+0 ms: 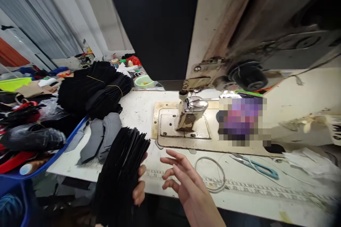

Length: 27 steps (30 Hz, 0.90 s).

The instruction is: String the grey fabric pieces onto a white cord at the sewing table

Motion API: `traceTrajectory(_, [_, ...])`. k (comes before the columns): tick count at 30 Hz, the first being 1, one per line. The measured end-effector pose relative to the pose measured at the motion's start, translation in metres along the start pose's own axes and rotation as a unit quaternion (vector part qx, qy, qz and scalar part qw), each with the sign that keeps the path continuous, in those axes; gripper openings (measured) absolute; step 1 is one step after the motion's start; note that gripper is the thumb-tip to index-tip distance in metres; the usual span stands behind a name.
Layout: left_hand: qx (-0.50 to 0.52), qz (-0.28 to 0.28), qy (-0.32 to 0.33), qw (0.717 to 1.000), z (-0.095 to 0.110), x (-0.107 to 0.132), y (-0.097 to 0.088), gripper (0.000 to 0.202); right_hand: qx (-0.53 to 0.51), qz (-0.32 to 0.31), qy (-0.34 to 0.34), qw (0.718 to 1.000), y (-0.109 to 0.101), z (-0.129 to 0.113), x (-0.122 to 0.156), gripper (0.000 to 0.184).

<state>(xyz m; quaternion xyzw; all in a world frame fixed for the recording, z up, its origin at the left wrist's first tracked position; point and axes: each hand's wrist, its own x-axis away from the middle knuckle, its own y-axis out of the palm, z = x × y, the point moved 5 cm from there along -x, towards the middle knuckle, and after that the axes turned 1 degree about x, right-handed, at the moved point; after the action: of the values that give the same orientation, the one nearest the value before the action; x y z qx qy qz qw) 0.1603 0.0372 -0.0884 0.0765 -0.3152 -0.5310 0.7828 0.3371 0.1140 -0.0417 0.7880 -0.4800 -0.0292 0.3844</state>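
Observation:
My left hand (pixel 139 183) grips a thick stack of black fabric pieces (pixel 119 173) at the front edge of the white sewing table (pixel 141 110); only its fingertips show round the stack's right side. My right hand (pixel 183 179) hovers just right of the stack with its fingers spread, holding nothing. The sewing machine's presser foot (pixel 190 113) stands on the metal plate (pixel 170 127) beyond both hands.
Grey fabric pieces (pixel 99 136) lie left of the stack. Bundles of black pieces (pixel 93 90) are piled at the back left. A blue bin (pixel 29 138) holds mixed material. Blue-handled scissors (pixel 257 166) and a thin wire loop (pixel 210 173) lie at right. A green basket (pixel 144 82) sits behind.

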Motion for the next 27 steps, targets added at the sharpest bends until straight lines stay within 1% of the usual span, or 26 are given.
traceTrajectory(2, [0.039,0.024,0.006,0.999,-0.004,0.002,0.003,0.073,0.009,-0.006,0.004,1.0,0.002,0.005,-0.001,0.057])
traceTrajectory(5, [0.082,0.06,0.023,0.995,-0.007,0.01,0.007,0.057,0.015,-0.014,0.004,1.0,0.005,0.012,-0.003,0.053])
traceTrajectory(7, [0.097,0.072,0.031,0.992,-0.006,0.017,0.008,0.045,0.02,-0.017,0.008,1.0,0.008,0.016,-0.004,0.051])
traceTrajectory(9, [0.111,0.079,0.035,0.99,-0.004,0.022,0.008,0.043,0.028,-0.025,0.013,0.999,0.01,0.021,-0.006,0.05])
traceTrajectory(14, [0.135,0.078,0.037,0.987,0.0,0.028,0.002,0.05,0.045,-0.048,0.013,0.998,0.013,0.03,-0.011,0.048])
traceTrajectory(18, [0.138,0.083,0.032,0.986,-0.005,0.027,-0.002,0.057,0.057,-0.056,0.025,0.996,0.022,0.032,-0.012,0.049])
traceTrajectory(21, [0.129,0.086,0.022,0.988,-0.009,0.023,-0.008,0.066,0.057,-0.034,0.027,0.997,0.03,0.032,-0.01,0.05])
traceTrajectory(24, [0.104,0.071,0.007,0.992,-0.006,0.015,-0.018,0.078,0.051,-0.01,0.028,0.998,0.036,0.036,-0.011,0.051])
traceTrajectory(26, [0.072,0.052,0.0,0.996,0.001,0.011,-0.023,0.082,0.056,-0.024,0.071,0.996,0.038,0.046,-0.016,0.059])
traceTrajectory(27, [0.054,0.046,0.002,0.997,0.006,0.01,-0.024,0.079,0.061,-0.035,0.093,0.993,0.038,0.052,-0.019,0.065])
